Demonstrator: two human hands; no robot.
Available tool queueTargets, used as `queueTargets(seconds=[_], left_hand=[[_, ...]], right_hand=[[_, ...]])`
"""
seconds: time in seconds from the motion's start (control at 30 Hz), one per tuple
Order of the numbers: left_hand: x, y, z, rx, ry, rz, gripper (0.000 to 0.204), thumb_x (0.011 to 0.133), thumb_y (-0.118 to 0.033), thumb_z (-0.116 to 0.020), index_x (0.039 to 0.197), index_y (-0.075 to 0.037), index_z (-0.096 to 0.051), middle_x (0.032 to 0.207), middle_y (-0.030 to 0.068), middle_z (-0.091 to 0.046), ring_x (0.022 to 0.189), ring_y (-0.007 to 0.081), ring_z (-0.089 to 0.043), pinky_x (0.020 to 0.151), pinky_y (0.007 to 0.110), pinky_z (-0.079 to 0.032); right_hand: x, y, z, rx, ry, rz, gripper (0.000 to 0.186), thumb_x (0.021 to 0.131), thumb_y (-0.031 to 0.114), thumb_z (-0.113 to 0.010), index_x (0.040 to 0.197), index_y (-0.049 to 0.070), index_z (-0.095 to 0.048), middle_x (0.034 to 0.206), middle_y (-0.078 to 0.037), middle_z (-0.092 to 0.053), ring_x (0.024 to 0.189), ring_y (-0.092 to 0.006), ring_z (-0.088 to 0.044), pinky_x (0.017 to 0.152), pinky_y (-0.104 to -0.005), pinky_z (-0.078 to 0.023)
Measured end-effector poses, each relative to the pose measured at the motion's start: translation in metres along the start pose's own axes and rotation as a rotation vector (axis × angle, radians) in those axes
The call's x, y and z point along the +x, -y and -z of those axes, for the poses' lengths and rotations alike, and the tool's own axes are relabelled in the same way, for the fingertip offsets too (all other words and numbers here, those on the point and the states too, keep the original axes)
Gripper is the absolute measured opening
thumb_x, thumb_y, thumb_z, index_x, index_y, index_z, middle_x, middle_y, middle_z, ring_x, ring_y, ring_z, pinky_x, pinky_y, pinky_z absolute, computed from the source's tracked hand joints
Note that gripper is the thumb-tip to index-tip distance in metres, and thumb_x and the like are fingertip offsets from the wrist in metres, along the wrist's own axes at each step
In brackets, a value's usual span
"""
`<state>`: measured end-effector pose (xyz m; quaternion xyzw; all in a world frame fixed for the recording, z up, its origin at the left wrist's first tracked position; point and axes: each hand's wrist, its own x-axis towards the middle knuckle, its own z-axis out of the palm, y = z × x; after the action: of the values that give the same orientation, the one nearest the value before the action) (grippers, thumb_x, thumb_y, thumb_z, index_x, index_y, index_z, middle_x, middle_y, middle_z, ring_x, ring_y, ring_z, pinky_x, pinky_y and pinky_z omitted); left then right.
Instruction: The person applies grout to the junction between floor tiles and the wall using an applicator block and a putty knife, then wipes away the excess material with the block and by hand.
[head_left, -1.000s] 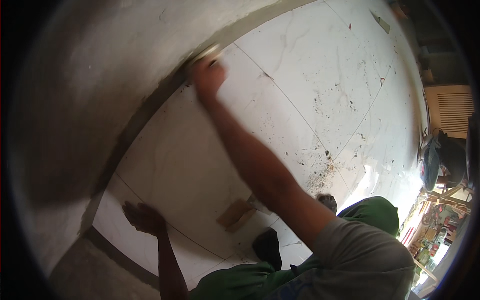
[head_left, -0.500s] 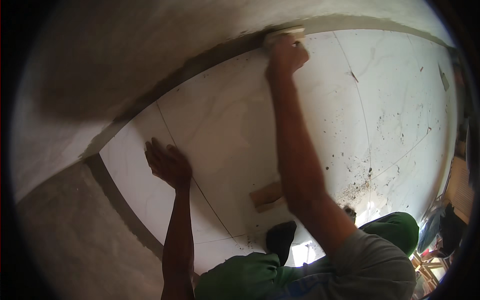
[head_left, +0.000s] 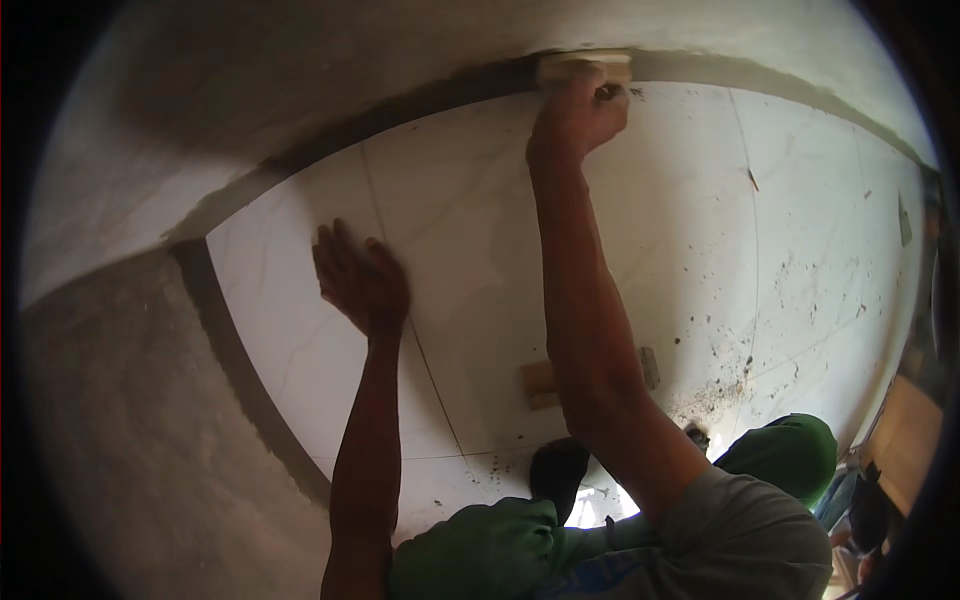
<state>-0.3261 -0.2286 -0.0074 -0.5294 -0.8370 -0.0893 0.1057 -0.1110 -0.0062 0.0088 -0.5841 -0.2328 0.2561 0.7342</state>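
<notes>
My left hand (head_left: 365, 282) lies spread on a large white marbled tile (head_left: 480, 220), just left of a joint line; I see nothing in its fingers. At the far edge of the tiles, my right hand (head_left: 585, 108) is closed around a pale, flat-based hand float (head_left: 617, 68). The float is against the dark mortar strip (head_left: 455, 95) that runs between the tiles and the plastered wall; its grip is mostly hidden by my fingers. Below my right forearm lies a brown wooden piece (head_left: 540, 386), partly covered by the arm.
Grey plastered walls (head_left: 150, 400) meet at the left corner. Crumbs and grit (head_left: 725, 385) are scattered over the tiles on the right. A small greyish piece (head_left: 649, 368) shows beside my right forearm. Brown cardboard (head_left: 905, 430) and clutter stand at the right rim.
The view has shifted. Against the tile joints, the float and my right hand have slid a little left along the mortar strip. My left hand stays by the same joint.
</notes>
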Motion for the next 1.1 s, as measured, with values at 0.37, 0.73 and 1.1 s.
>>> queueTargets(seconds=[0.37,0.73,1.1], left_hand=[[0.001,-0.019,-0.005,-0.200,0.085,0.034,0.065,0.105,-0.042,-0.054,0.162,-0.010,-0.048,0.171,0.0126,-0.041,0.159,0.0368,-0.034,0.124,0.058,-0.031],[0.006,-0.002,0.006,-0.135,0.046,0.067,0.062,0.106,-0.042,-0.054,0.160,-0.011,-0.050,0.171,0.0112,-0.043,0.158,0.0346,-0.035,0.124,0.058,-0.031],[0.003,-0.010,0.014,-0.135,0.074,0.095,0.060,0.106,-0.040,-0.057,0.160,-0.014,-0.049,0.168,0.0149,-0.046,0.157,0.0360,-0.039,0.121,0.063,-0.036]], right_hand=[[-0.176,-0.035,-0.086,-0.402,-0.097,0.077,0.038,0.105,0.029,-0.067,0.100,-0.008,-0.064,0.093,-0.018,-0.069,0.086,-0.0266,-0.065,0.077,-0.0449,-0.054],[-0.101,-0.016,-0.039,0.138,-0.035,-0.163,0.024,0.107,0.019,-0.063,0.103,-0.005,-0.063,0.099,-0.010,-0.067,0.089,-0.0184,-0.061,0.078,-0.0384,-0.054],[-0.039,-0.014,-0.006,0.234,-0.008,-0.398,0.021,0.102,0.019,-0.066,0.097,0.000,-0.062,0.096,-0.006,-0.065,0.080,-0.0150,-0.058,0.067,-0.0357,-0.051]])
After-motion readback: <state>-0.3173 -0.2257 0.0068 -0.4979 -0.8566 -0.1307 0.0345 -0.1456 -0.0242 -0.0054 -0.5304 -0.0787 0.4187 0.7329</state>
